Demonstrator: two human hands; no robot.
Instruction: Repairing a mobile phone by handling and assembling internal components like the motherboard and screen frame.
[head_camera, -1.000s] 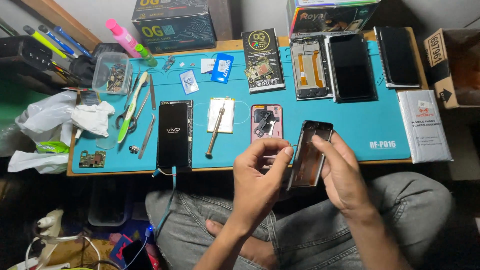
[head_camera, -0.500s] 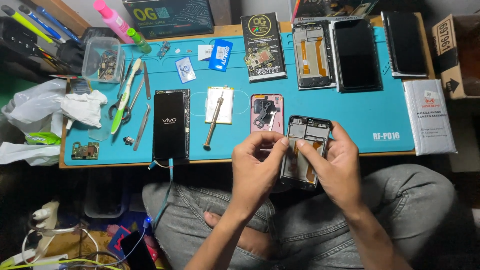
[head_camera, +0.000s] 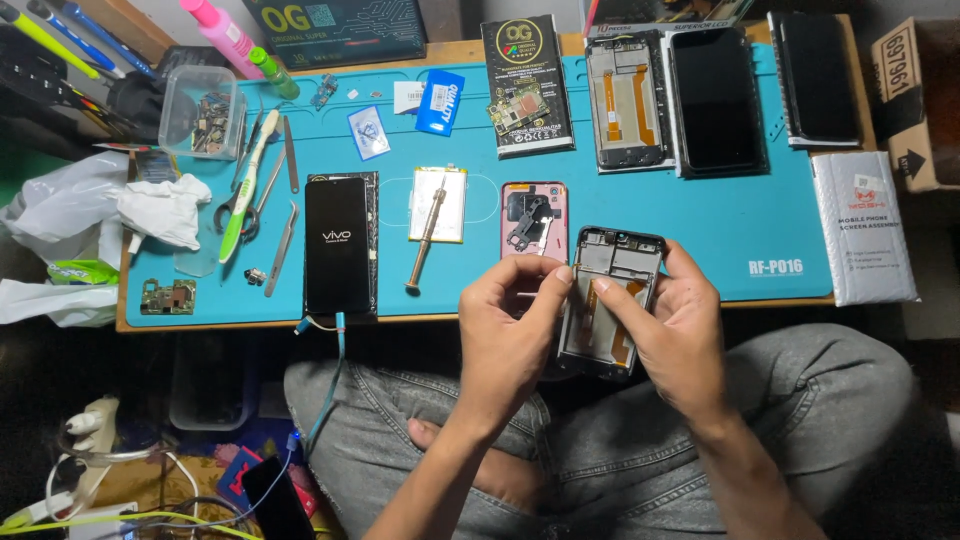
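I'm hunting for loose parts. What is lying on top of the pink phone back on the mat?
A black plastic piece lies on the pink phone back. Its lower edge is hidden behind the left hand, so anything there cannot be seen.

The lower part of the opened phone frame is covered by the left hand and right hand. What the fingers pinch inside it is too small to tell. The box at right and the pens at top left are cut off by the picture's edge.
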